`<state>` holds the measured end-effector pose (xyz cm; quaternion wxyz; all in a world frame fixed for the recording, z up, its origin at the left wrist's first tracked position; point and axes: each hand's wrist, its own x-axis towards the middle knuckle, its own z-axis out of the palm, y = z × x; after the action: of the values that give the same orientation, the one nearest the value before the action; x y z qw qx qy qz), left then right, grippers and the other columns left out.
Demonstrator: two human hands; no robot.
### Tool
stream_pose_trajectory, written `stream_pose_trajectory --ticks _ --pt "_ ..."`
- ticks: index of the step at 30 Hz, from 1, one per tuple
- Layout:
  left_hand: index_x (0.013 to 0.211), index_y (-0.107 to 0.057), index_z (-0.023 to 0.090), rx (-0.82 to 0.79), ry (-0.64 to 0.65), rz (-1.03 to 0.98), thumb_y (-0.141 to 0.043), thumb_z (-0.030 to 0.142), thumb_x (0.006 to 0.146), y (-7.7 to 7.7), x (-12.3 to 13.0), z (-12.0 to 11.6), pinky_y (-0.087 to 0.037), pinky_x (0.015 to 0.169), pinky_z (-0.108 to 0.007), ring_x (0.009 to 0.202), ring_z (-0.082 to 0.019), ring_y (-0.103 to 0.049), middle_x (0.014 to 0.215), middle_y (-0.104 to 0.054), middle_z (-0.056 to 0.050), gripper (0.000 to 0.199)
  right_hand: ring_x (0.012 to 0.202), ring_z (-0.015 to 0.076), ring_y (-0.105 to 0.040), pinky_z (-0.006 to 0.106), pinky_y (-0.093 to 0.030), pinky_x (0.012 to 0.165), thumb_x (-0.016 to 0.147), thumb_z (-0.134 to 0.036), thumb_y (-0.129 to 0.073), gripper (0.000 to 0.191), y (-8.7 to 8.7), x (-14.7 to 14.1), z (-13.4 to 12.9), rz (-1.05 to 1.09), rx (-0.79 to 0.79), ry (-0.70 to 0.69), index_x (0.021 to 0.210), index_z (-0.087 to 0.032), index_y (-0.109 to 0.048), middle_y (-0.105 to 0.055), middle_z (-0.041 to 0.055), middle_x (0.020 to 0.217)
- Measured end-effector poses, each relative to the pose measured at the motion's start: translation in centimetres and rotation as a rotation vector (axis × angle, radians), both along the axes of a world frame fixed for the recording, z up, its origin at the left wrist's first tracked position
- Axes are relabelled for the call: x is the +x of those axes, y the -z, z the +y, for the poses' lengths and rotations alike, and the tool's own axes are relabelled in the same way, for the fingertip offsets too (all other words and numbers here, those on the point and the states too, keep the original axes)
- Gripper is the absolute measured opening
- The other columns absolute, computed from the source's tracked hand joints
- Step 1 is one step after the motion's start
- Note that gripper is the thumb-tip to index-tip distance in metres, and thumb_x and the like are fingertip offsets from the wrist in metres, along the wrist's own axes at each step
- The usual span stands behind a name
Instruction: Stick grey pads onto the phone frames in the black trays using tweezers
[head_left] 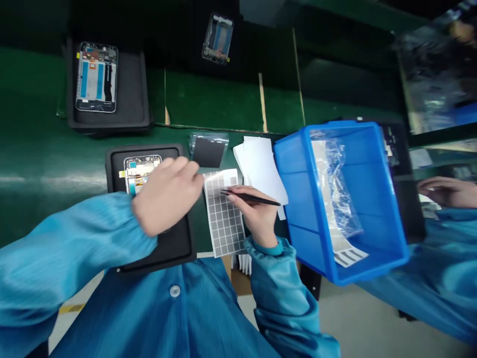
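**Lot record: two-handed work at the bench (pixel 55 179)**

**Item 1, right hand (pixel 257 216):** grip pressed together on black tweezers (pixel 253 198), their tips just above a sheet of grey square pads (pixel 223 223). The sheet lies on the bench between both hands. Judged light, thin and limp, prone to sliding; best steadied by its white margin, with single pads taken by a corner.

**Item 2, left hand (pixel 166 196):** fingers gathered and curled, slightly blurred; no pinch visible, and whether anything is held cannot be told. It lies over a phone display assembly (pixel 141 171) in a black tray (pixel 179 251). Assembly judged stiff but fragile; safest held by its frame edges.

**Item 3:** blue smock sleeves (pixel 74 238), both cuffs gathered.

**Beyond the hands:** a clear bag with a dark pad (pixel 208 151); a stack of white paper sheets (pixel 261 169); a blue plastic bin (pixel 372 194) holding clear plastic film (pixel 335 184) and a strip of printed backing (pixel 350 256).

**Far:** a second phone display assembly (pixel 97 77) in a dark tray (pixel 112 122); a third phone display assembly (pixel 218 39).

**Right edge:** a co-worker's hand (pixel 447 191), apart from the others.
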<state>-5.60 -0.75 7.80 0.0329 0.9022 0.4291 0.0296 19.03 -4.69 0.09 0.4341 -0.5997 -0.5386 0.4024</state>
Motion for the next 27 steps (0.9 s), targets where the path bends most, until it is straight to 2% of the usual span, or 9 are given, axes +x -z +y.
stream_pose_trajectory --ticks 3,7,13,27 --pt "0.089 -0.071 0.014 -0.204 0.072 0.026 -0.049 0.009 0.094 1.8 4.4 2.6 -0.047 0.078 -0.038 0.096 -0.026 -0.065 0.091 -0.07 -0.011 0.023 0.091 0.0231 -0.075 0.042 -0.062 0.089 0.075 -0.03 -0.086 0.013 0.4 -0.4 1.1 -0.045 0.048 -0.119 0.085 -0.025 -0.08 -0.081 0.004 0.091" --pt "0.096 -0.073 0.013 -0.386 0.041 0.157 -0.054 0.013 0.092 3.2 6.8 4.8 -0.05 0.077 -0.037 0.095 -0.028 -0.07 0.093 -0.074 -0.013 0.019 0.085 0.0208 -0.075 0.038 -0.063 0.082 0.077 -0.031 -0.084 0.013 1.5 -0.4 2.0 -0.027 0.015 -0.212 0.086 -0.023 -0.079 -0.08 0.0043 0.09" --pt "0.095 -0.073 0.013 -0.425 -0.002 0.182 -0.055 0.012 0.093 2.8 6.9 5.0 -0.052 0.076 -0.035 0.094 -0.028 -0.072 0.09 -0.074 -0.012 0.018 0.088 0.022 -0.076 0.04 -0.063 0.085 0.079 -0.03 -0.083 0.013 2.8 0.2 1.9 -0.038 0.061 -0.232 0.09 -0.024 -0.079 -0.08 0.0051 0.093" --pt "0.087 -0.072 0.014 -0.392 0.025 0.14 -0.056 0.009 0.091 3.3 6.7 5.1 -0.051 0.074 -0.035 0.091 -0.028 -0.071 0.083 -0.072 -0.011 0.017 0.087 0.0219 -0.076 0.04 -0.064 0.083 0.079 -0.025 -0.083 0.012 2.7 0.3 1.9 -0.021 0.073 -0.231 0.09 -0.026 -0.08 -0.08 0.0032 0.091"
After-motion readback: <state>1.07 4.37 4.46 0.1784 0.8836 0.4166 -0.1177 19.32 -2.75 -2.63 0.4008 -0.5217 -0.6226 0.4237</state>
